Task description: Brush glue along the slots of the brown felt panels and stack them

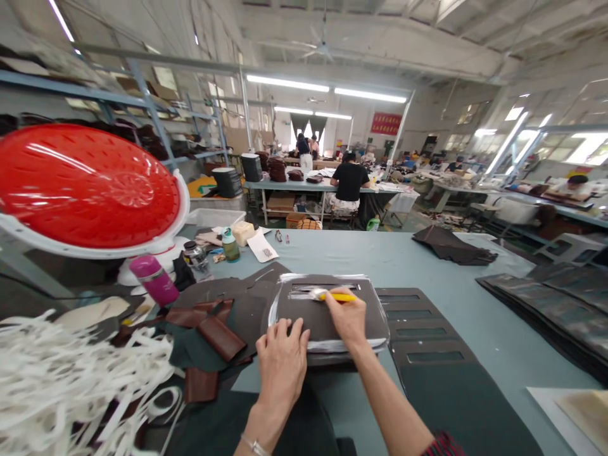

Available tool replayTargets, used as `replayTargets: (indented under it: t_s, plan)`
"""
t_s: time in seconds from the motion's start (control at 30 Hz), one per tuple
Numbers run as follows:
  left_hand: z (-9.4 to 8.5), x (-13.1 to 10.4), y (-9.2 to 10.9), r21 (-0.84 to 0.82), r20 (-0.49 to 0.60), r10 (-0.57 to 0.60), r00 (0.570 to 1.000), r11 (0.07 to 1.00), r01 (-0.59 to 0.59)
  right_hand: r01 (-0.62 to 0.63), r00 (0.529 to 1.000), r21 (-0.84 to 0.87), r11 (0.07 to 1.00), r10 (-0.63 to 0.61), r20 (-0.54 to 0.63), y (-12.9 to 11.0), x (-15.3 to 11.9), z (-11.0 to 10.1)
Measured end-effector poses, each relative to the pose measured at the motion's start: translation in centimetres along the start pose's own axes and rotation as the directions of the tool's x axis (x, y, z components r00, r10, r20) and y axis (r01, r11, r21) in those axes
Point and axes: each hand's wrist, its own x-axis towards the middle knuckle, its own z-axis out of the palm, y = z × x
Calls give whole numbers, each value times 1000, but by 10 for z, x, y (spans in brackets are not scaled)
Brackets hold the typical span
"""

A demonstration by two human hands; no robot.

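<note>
My right hand [350, 318] grips a brush with a yellow handle [342, 297]. Its white-coated bristles touch the panel beside a narrow slot near the top. This dark, round-cornered panel [311, 316] lies on a stack of what look like similar pieces, with white paste smeared along its edges. Fingers stretched out, my left hand [284, 354] rests on the panel's lower left corner. To the right lie overlapping dark slotted panels [422, 332]. Brown leather pieces [221, 337] are piled left of my left hand.
White strips [71, 386] heap up at the left, below a large red round fan-like object [90, 187]. A purple bottle [154, 280] and a green bottle [230, 246] stand behind the scraps. Dark sheets [551, 310] are stacked at the right. A person in black [350, 180] sits at another table.
</note>
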Motion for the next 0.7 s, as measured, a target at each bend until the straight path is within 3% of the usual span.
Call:
replayTargets:
  t_s: [0.1,0.17,0.23,0.3,0.4,0.47,0.53,0.6,0.63,0.7]
  plan:
    - [8,0,-3,-12,2,-3,1000,1000,3,-133,952,-216,967,64,-298,26,17,-58]
    - [12,0,-4,-9,4,2,1000,1000,-2,-167,914,-275,947,44,-403,26,25,-66]
    - [15,0,-5,-4,4,12,1000,1000,-12,-60,948,-218,974,-13,-319,13,30,-44]
    - [16,0,-7,-2,-4,20,1000,1000,-20,66,989,-105,992,-79,-124,-2,31,-7]
    - [16,-1,-9,-5,-23,17,1000,1000,-17,107,993,-115,988,-99,70,-9,33,25]
    - [16,-2,-9,-15,-31,5,1000,1000,-5,48,999,-272,961,-43,24,1,37,16]
    - [16,-2,-9,-23,-31,0,1000,1000,0,-83,991,-435,897,30,-127,13,45,-7]
    - [17,-2,-9,-20,-26,6,1000,1000,-7,-180,964,-493,851,53,-261,17,52,-23]
    - [17,-1,-9,-14,-24,13,1000,1000,-13,-168,961,-471,866,37,-275,15,55,-23]
    - [18,-2,-9,-1,-20,27,999,1000,-27,-27,982,-342,939,-38,-184,5,58,-7]
